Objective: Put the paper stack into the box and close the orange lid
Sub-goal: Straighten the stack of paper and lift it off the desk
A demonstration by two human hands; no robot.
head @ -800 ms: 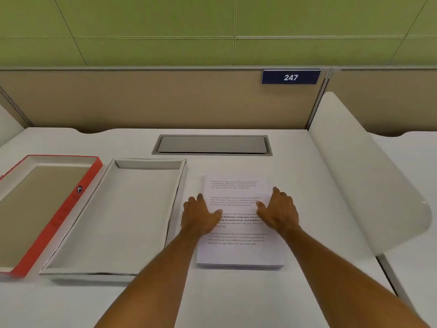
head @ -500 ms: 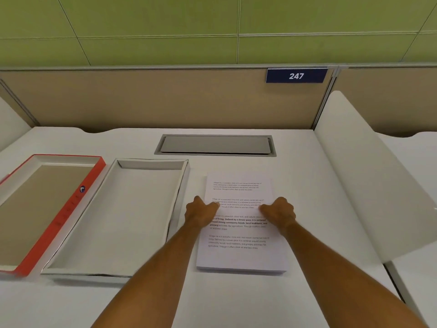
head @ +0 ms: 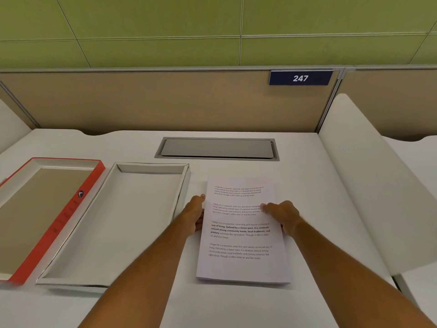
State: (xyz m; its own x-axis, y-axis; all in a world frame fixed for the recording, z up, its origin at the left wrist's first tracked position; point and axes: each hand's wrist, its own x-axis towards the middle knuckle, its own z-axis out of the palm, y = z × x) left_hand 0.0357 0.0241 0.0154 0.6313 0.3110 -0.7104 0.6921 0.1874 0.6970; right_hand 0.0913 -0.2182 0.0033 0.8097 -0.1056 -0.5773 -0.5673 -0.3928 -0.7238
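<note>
Both hands flank the printed paper stack [head: 243, 233], but from the left the desk runs so: the orange lid [head: 62, 216] lies upturned at the far left, hollow side up, just beside the white box [head: 146, 168], which sits open and bare between the lid and the paper; that order looks chosen so the stack has only a short sideways trip, and the lid can afterwards be flipped over onto the box. Next, the left hand [head: 195, 215] is set edge-on against the left long side of the stack, thumb up by the top sheet and fingers curled down toward the underside, apparently to get beneath the sheets. The stack itself rests on the white desk [head: 307, 176], not yet in the box. The right hand [head: 283, 215] mirrors this on the right long side, thumb laid over the printed page, fingers tucked at the edge; whether they are already under the paper cannot be told. Gripping opposite edges should keep loose sheets from fanning when lifted.
</note>
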